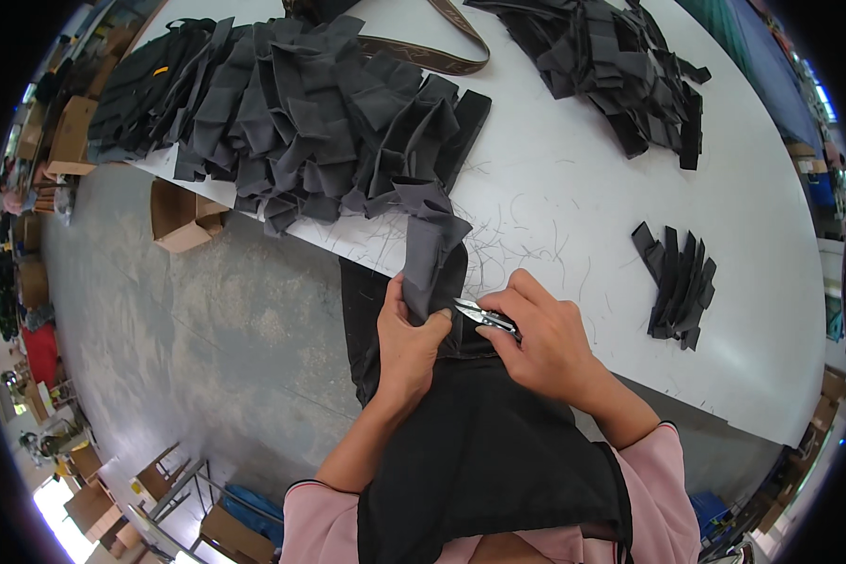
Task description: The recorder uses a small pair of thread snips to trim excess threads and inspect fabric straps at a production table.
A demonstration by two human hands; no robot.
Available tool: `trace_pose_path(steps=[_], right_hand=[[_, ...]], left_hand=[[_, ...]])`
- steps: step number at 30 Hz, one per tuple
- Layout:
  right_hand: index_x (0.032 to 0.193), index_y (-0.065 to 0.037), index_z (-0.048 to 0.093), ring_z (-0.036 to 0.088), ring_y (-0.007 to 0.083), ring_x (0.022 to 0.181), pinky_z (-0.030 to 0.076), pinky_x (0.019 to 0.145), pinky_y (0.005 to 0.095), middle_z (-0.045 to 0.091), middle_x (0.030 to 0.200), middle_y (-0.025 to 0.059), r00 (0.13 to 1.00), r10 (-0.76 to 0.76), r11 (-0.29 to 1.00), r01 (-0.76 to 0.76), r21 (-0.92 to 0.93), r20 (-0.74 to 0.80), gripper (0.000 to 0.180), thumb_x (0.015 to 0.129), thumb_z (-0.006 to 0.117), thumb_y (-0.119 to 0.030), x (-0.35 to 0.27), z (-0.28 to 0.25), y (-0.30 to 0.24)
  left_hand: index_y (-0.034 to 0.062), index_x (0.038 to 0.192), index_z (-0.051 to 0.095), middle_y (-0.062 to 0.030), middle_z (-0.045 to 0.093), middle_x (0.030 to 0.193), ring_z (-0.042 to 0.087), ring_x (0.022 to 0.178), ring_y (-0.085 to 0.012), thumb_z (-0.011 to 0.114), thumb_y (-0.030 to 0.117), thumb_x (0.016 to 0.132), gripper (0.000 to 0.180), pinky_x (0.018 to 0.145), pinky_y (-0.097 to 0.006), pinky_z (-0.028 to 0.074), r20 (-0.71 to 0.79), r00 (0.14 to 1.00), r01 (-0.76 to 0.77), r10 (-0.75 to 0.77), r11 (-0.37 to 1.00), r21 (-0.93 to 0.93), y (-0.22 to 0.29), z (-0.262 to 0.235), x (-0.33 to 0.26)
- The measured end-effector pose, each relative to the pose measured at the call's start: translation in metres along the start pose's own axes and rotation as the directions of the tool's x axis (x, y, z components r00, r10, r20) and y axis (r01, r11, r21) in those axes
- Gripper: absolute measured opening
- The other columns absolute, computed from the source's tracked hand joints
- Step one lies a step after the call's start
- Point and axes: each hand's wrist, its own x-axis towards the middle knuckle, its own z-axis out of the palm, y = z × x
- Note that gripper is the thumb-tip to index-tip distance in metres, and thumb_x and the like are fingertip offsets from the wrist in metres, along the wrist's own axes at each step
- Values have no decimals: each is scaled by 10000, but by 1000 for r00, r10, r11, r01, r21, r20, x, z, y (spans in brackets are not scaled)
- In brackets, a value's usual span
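Observation:
My left hand (409,343) is closed on the lower end of a dark grey fabric piece (425,249), thumb pressed on its edge. The piece's upper part reaches over the table edge toward a big heap of similar grey fabric pieces (301,113). In my right hand (540,334) is a pair of thread snips (484,315), its fingers closed round the handles. The snips' pointed blades lie beside the fabric edge, close to my left thumb. Whether a thread is between the blades is too small to tell.
Loose thread clippings (517,226) are scattered on the white table (743,226). A small stack of dark strips (677,287) lies at the right, a larger dark pile (620,75) at the far right. A brown patterned strap (432,56) lies behind the heap. An open cardboard box (183,216) stands on the floor.

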Motion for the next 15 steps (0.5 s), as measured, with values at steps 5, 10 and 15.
trace_pose_path(steps=[5,10,15], right_hand=[[916,-44,610,519,203,573,407,492,295,476,765,55,999,53,994,-53,100,4,210,718,673,-13,5,7,0],[921,-24,624,492,114,590,379,493,247,465,754,29,971,236,808,-222,547,46,210,719,667,13,6,23,19],[920,-21,630,500,127,573,390,488,249,473,753,41,988,140,929,-105,355,-72,212,716,674,10,0,10,8]], left_hand=[[-56,1199,431,-66,558,1006,528,890,-101,580,-35,725,497,793,-219,426,27,1000,15,-15,1000,-11,0,-2,1],[-64,1181,438,-66,559,1015,529,894,-101,577,-42,725,477,800,-222,429,57,998,25,-19,995,-98,0,-3,3],[-67,1188,439,-66,558,1016,527,888,-98,580,-46,724,486,801,-222,429,31,999,35,-31,992,-123,2,-3,2]])
